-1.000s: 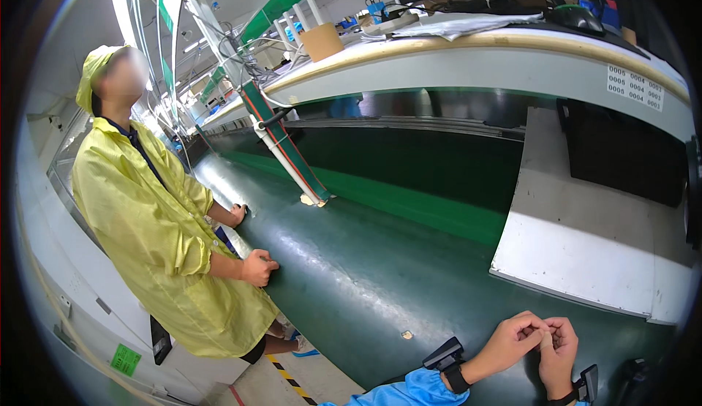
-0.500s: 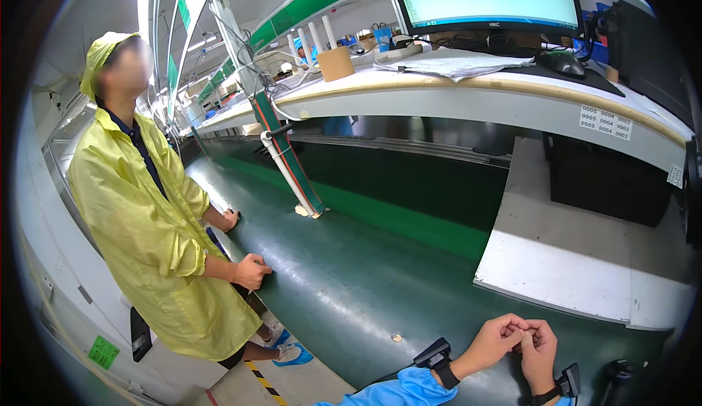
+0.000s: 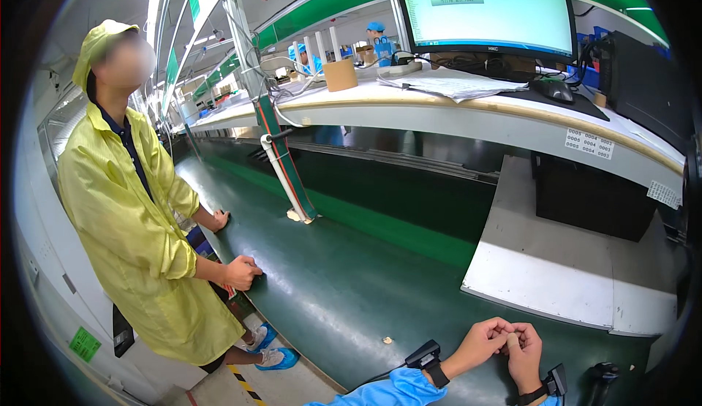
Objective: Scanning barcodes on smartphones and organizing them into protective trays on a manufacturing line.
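My left hand (image 3: 479, 344) and my right hand (image 3: 524, 355) meet at the fingertips above the green work surface (image 3: 344, 296), low on the right. Fingers on both are bent and pinched together. Whatever lies between them, if anything, is hidden or too small to make out. Each wrist wears a black strap with a small device; the left device (image 3: 423, 355) shows most plainly, above a blue sleeve (image 3: 395, 390). Close to my right wrist stands a dark cylindrical object (image 3: 604, 380).
A person in a yellow coat (image 3: 124, 208) stands at the left, hands on the bench edge. White panels (image 3: 541, 274) lie beyond my hands. A post (image 3: 281, 164) rises mid-bench. Above, a shelf holds a monitor (image 3: 490, 11), papers (image 3: 450, 84), a mouse (image 3: 552, 90) and a tape roll (image 3: 340, 74).
The view has shifted slightly, so the bench, shelf and monitor sit a little differently in the picture. My hands keep their fingertips together. The person in yellow stays in place.
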Available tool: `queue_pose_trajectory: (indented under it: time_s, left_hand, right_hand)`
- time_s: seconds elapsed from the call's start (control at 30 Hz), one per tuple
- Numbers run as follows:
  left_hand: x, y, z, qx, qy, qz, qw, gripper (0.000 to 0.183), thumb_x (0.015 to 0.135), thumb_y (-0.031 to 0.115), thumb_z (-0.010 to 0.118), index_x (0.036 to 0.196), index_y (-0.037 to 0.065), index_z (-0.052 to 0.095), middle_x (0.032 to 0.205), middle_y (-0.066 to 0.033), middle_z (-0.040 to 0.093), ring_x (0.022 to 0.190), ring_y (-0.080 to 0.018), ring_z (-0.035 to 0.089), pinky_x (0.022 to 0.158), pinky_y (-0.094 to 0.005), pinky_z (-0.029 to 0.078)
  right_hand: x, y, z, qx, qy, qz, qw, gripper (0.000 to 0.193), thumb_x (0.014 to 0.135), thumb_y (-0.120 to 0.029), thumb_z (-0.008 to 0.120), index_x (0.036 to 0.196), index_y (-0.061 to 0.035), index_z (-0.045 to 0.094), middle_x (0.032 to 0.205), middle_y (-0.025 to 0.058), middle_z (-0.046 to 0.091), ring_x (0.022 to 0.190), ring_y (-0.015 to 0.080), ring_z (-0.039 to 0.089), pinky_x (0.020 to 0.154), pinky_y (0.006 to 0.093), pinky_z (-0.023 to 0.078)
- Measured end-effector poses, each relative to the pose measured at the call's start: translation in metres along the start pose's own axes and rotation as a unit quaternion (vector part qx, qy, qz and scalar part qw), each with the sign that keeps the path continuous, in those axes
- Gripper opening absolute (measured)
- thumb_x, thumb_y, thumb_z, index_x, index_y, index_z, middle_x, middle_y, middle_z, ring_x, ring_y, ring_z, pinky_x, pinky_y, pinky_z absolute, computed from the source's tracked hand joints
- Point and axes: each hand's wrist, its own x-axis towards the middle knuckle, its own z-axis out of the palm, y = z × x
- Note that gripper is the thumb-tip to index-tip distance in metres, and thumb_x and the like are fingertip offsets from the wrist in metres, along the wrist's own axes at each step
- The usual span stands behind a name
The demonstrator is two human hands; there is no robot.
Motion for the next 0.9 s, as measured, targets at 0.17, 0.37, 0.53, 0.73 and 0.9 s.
queue_pose_trajectory:
  time_s: [0.17,0.37,0.53,0.73,0.9]
  left_hand:
    - [-0.0006,0.0002,0.0009,-0.005,-0.003,0.008,1.000,0.014,0.101,0.012,0.059,0.110,0.002,0.063,0.082,0.0037,0.062,0.070,-0.0018,0.054,0.062,-0.0188,0.043]
    - [-0.0001,0.0021,0.0019,-0.001,-0.002,0.019,1.000,0.015,0.101,0.012,0.059,0.111,0.003,0.063,0.081,0.0041,0.062,0.069,-0.0014,0.054,0.060,-0.0190,0.042]
    - [-0.0010,0.0032,0.0021,-0.006,0.002,0.022,1.000,0.014,0.100,0.013,0.058,0.110,0.003,0.062,0.080,0.0041,0.061,0.068,-0.0013,0.054,0.058,-0.0194,0.041]
    - [0.0006,0.0026,0.0023,-0.007,-0.006,0.025,1.000,0.013,0.100,0.012,0.059,0.110,0.003,0.062,0.081,0.0042,0.061,0.067,-0.0013,0.053,0.057,-0.0197,0.041]
    - [-0.0020,0.0054,0.0025,0.003,-0.002,0.031,0.999,0.014,0.099,0.010,0.059,0.110,0.003,0.062,0.081,0.0045,0.061,0.067,-0.0010,0.052,0.057,-0.0194,0.040]
  right_hand:
    - [-0.0003,-0.0017,0.0007,0.002,0.001,0.004,1.000,0.009,0.097,-0.004,0.057,0.104,0.0012,0.060,0.082,0.0033,0.066,0.067,0.0064,0.060,0.060,0.0211,0.049]
    - [0.0000,-0.0013,-0.0002,0.004,0.001,0.003,1.000,0.011,0.098,-0.005,0.056,0.106,0.0005,0.060,0.083,0.0034,0.066,0.067,0.0066,0.060,0.059,0.0207,0.048]
    - [0.0002,0.0002,0.0001,-0.007,-0.005,-0.007,1.000,0.010,0.098,-0.007,0.055,0.104,-0.0013,0.060,0.081,0.0024,0.065,0.062,0.0050,0.058,0.055,0.0192,0.046]
    - [0.0012,0.0013,-0.0026,0.010,-0.007,-0.005,1.000,0.010,0.098,-0.006,0.056,0.106,-0.0002,0.059,0.083,0.0024,0.065,0.066,0.0055,0.059,0.058,0.0200,0.047]
    - [0.0000,-0.0004,-0.0021,0.004,-0.008,-0.004,1.000,0.010,0.098,-0.006,0.057,0.106,-0.0004,0.060,0.083,0.0021,0.065,0.067,0.0053,0.059,0.058,0.0200,0.047]
